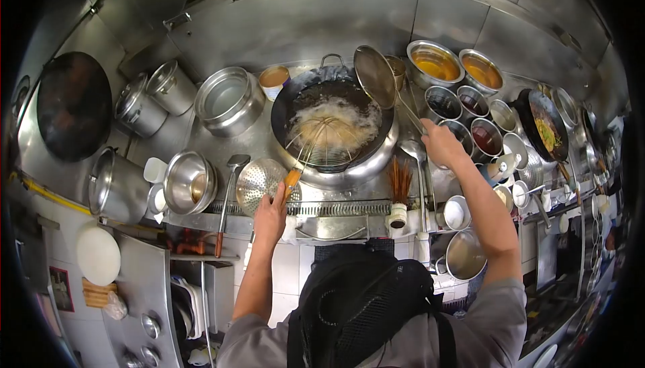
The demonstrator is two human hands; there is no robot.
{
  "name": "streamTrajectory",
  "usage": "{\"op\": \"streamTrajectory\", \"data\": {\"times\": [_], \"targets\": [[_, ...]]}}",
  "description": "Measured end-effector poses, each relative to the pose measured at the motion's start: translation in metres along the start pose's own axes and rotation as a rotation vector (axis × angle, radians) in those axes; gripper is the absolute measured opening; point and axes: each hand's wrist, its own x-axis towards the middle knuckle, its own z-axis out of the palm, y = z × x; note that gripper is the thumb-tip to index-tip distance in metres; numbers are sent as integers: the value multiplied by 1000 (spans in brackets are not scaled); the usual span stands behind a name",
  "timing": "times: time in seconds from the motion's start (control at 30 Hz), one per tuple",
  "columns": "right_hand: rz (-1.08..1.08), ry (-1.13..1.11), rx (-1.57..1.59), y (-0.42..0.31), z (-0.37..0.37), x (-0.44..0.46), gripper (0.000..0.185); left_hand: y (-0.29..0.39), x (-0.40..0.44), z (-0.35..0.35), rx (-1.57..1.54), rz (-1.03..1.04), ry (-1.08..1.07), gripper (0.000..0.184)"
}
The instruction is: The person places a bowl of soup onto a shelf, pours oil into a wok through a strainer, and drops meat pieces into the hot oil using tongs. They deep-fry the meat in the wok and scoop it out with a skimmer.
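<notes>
A wok [285, 102] of bubbling oil sits on the burner, with a pale mass of food frying in the foam. My left hand [270, 210] is closed around the orange handle of a wire strainer [329, 141], whose basket lies in the oil against the food. Beside that hand rests a round perforated skimmer [259, 183]. My right hand [443, 145] grips the long handle of a fine mesh strainer [375, 75]; its round head is tilted up at the wok's far right rim.
Metal bowls of amber liquid [435, 62] and several sauce pots [485, 134] stand on the right. A ladle [413, 149] and a bamboo brush [400, 183] lie right of the burner. Left are a large pot [232, 116] and a steel bowl [185, 173].
</notes>
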Motion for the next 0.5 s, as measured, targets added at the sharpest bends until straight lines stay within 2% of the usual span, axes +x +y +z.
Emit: {"op": "streamTrajectory", "data": {"times": [0.07, 0.13, 0.17, 0.23, 0.33, 0.5], "targets": [[-86, 4, -4, 5, 8, 28, 36, 6, -5, -10, -26, -31, -6, 66], [70, -200, 104, -11, -2, 43, 36, 8, -7, -16, -50, -33, 24, 68], [59, -202, 100, -11, -2, 49, 36, 7, -8, -15, -51, -43, 31, 68], [118, -321, 306, -4, -3, 63, 40, 4, -12, -12, -26, 1, 80, 66], [38, -412, 388, 27, 10, 90, 46, 8, -17, -17, -14, -69, 60, 63], [59, -586, 643, 63, 39, 127, 40, 16, -30, -34, 12, -66, 118, 59]]}}
